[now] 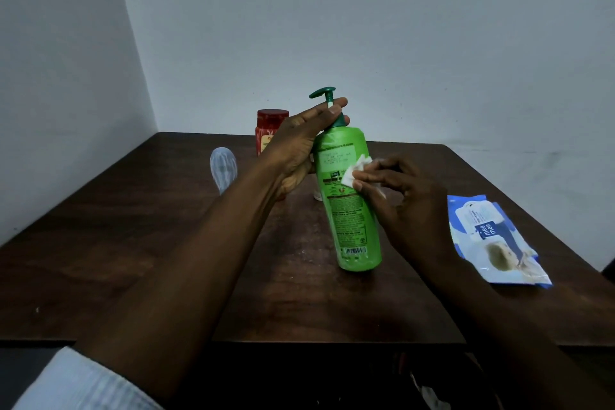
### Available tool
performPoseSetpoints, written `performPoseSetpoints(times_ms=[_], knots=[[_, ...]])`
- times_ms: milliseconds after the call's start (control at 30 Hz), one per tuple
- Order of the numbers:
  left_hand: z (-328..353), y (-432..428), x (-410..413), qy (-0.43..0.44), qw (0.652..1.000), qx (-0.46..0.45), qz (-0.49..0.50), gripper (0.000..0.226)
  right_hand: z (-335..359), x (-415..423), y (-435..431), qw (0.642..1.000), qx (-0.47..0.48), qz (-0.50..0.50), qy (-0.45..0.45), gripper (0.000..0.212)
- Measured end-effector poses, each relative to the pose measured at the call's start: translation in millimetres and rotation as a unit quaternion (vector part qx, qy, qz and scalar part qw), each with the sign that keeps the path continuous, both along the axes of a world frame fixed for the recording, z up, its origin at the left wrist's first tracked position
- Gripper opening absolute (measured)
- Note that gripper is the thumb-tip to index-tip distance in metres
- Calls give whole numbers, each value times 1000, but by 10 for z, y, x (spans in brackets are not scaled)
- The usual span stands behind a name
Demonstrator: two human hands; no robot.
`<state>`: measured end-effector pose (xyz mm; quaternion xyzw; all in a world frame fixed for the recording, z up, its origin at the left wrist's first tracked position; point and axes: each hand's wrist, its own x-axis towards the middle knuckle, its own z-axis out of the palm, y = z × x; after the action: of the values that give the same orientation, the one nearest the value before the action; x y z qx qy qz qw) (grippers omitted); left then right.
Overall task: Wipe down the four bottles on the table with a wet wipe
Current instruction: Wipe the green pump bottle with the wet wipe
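A tall green pump bottle (352, 220) stands tilted on the dark wooden table (133, 260). My left hand (299, 146) grips its neck just under the pump head. My right hand (402, 200) pinches a white wet wipe (356, 171) and presses it against the bottle's upper right side. A red jar (269, 128) stands behind my left hand, partly hidden. A translucent bottle (223, 170) sits to its left. Something pale (317, 195) shows behind the green bottle, mostly hidden.
A blue and white wet wipe pack (496, 243) lies flat on the table's right side. White walls meet in a corner behind the table. The table's near edge runs just below my forearms.
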<state>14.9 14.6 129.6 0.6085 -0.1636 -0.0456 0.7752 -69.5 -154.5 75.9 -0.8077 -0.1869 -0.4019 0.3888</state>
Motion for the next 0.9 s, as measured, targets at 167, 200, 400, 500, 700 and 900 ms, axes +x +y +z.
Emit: performPoseSetpoints(times_ms=[167, 200, 400, 500, 700, 900], knots=[[-12, 0, 15, 4, 1000, -12, 4, 25, -162, -76, -50, 1000, -10, -8, 17, 18], [-16, 2, 17, 5, 1000, -14, 4, 26, -199, -96, -63, 1000, -12, -9, 20, 18], [-33, 9, 32, 10, 1000, -28, 0, 26, -460, -266, -122, 999, -21, -26, 41, 22], [-33, -10, 40, 8, 1000, -25, 0, 26, -559, -356, -154, 998, -28, -31, 55, 24], [-25, -50, 64, 2, 1000, -19, 11, 26, -662, -480, -242, 994, -42, -21, 96, 21], [-23, -59, 58, 9, 999, -23, 23, 27, -674, -498, -253, 992, -41, -16, 114, 18]])
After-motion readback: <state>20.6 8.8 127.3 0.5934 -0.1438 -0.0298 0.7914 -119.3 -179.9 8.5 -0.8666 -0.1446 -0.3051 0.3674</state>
